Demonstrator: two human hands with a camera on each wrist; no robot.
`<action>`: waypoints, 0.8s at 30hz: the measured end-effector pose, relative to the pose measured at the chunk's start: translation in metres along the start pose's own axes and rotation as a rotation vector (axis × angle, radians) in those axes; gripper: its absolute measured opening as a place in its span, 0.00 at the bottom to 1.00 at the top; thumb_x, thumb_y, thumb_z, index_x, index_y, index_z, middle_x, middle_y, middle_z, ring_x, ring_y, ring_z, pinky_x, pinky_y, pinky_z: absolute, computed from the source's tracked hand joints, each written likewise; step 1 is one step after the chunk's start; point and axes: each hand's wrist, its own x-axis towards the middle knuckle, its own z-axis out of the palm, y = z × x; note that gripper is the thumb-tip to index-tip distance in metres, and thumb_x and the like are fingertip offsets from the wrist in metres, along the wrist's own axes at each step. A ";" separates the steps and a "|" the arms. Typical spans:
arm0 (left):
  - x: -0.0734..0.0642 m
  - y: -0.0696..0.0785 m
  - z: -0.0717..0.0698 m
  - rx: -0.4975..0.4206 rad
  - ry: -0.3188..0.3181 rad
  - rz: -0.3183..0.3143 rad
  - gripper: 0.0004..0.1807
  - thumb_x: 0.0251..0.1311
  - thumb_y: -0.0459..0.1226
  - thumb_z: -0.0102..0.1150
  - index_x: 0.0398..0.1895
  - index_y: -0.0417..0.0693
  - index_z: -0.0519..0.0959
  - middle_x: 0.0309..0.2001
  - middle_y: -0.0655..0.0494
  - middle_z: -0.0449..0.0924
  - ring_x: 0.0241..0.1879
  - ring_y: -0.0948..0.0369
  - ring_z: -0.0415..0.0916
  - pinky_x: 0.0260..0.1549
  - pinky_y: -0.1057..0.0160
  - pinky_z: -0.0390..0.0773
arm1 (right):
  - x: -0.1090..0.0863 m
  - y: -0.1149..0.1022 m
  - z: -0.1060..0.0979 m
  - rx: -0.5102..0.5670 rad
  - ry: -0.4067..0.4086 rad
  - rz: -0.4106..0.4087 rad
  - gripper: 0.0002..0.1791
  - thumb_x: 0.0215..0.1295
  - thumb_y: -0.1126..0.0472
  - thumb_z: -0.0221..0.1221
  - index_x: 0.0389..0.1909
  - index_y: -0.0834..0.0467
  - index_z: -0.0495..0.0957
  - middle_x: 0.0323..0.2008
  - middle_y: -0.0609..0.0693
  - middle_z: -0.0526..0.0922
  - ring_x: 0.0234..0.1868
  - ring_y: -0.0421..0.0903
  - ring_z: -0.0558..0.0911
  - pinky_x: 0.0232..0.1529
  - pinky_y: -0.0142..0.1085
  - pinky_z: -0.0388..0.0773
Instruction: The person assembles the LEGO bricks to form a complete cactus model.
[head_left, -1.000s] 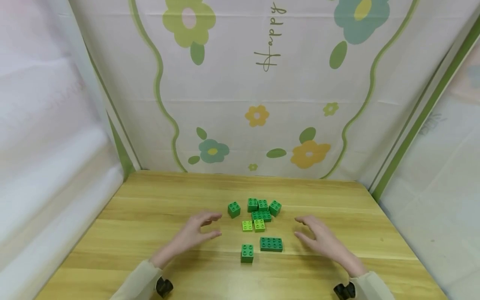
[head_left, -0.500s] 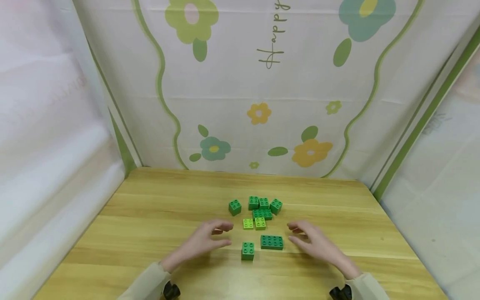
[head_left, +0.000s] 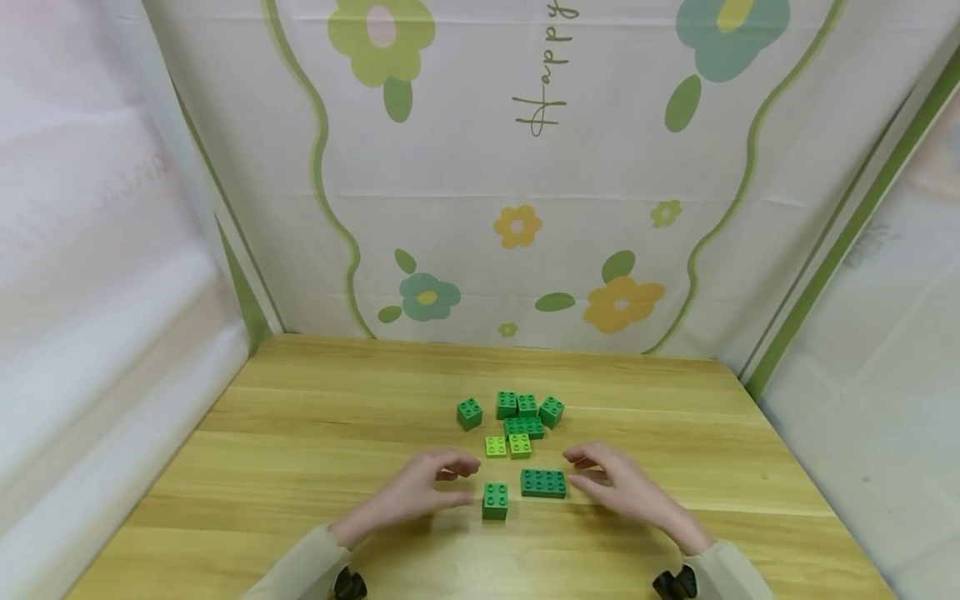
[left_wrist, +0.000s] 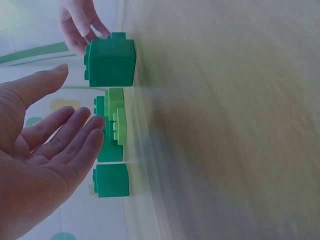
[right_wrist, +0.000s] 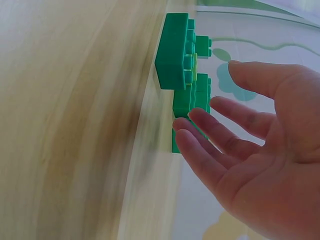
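Green bricks (head_left: 543,483) lie between and beyond the left hand (head_left: 422,489) and right hand (head_left: 619,483), each grip's thumb and fingers apart.

"Happy" (head_left: 551,60) is printed sideways on the floral cloth backdrop (head_left: 450,167) behind the wooden tabletop (head_left: 337,408). Faint lettering (head_left: 135,185) left of the tabletop cannot be read.

- The nearest brick (head_left: 495,502) lies on the counter (head_left: 315,417), just right of my left hand (head_left: 429,485).
- To its right, slightly farther off, the second brick (head_left: 543,483) lies just left of my right hand (head_left: 618,482).
- Behind them, the third brick (head_left: 496,447) sits left of the fourth brick (head_left: 520,446).
- Farther back lies the brick cluster (head_left: 527,410), with the lone brick (head_left: 469,414) to its left.
- A cloth (head_left: 450,167) hangs behind the counter.
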 end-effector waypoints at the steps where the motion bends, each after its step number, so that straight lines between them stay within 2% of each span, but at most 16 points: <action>1: 0.001 0.000 0.001 0.004 -0.003 0.000 0.26 0.59 0.41 0.68 0.58 0.37 0.76 0.56 0.42 0.81 0.55 0.49 0.80 0.57 0.55 0.82 | 0.000 0.000 0.000 0.004 -0.006 -0.001 0.22 0.71 0.54 0.58 0.57 0.66 0.74 0.56 0.63 0.80 0.54 0.60 0.81 0.53 0.46 0.84; 6: 0.004 0.000 0.005 0.007 -0.025 -0.002 0.26 0.58 0.41 0.68 0.58 0.38 0.77 0.56 0.43 0.82 0.55 0.50 0.80 0.57 0.60 0.82 | 0.002 0.001 0.002 0.021 -0.029 -0.001 0.22 0.71 0.54 0.58 0.58 0.65 0.74 0.56 0.62 0.79 0.55 0.60 0.80 0.53 0.44 0.84; 13: 0.007 0.000 0.008 0.007 -0.055 -0.007 0.25 0.58 0.40 0.69 0.57 0.39 0.78 0.55 0.44 0.82 0.52 0.52 0.81 0.54 0.64 0.82 | 0.004 -0.001 0.004 0.030 -0.031 -0.057 0.21 0.70 0.55 0.60 0.57 0.65 0.75 0.53 0.61 0.80 0.53 0.59 0.81 0.53 0.45 0.84; 24: 0.010 -0.003 0.013 0.036 -0.105 -0.015 0.25 0.58 0.41 0.69 0.58 0.40 0.77 0.54 0.50 0.83 0.51 0.56 0.82 0.52 0.67 0.83 | 0.011 -0.002 0.009 -0.088 -0.027 -0.062 0.20 0.67 0.54 0.63 0.54 0.61 0.78 0.51 0.55 0.83 0.50 0.52 0.83 0.52 0.44 0.84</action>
